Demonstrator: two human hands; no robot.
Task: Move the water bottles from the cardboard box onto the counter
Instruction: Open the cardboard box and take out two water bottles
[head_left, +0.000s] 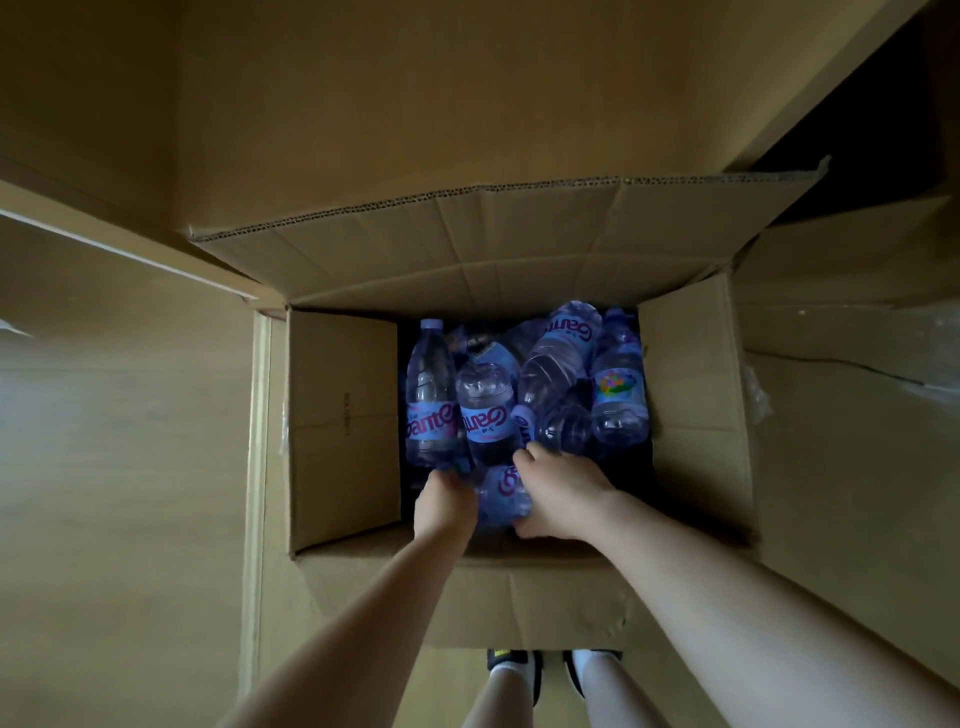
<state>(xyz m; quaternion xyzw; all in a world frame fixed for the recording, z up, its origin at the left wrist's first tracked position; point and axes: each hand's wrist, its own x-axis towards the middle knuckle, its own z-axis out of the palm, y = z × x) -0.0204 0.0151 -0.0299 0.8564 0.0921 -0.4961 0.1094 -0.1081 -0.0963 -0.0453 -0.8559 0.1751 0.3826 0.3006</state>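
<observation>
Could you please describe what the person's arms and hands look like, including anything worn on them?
Both arms are bare from the frame's lower edge to the wrists: no sleeves, gloves, watch, bracelets or rings show. The left hand and the right hand are bare too. The fingers are mostly hidden among the bottles, so nails cannot be judged. The dim light shows no markings.

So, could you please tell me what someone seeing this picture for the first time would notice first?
The eye goes to the open cardboard box in the middle, with a jumble of clear water bottles with blue labels piled inside. Next come the two bare hands reaching into its near end: the left hand and the right hand sit on either side of one bottle lying between them.
</observation>
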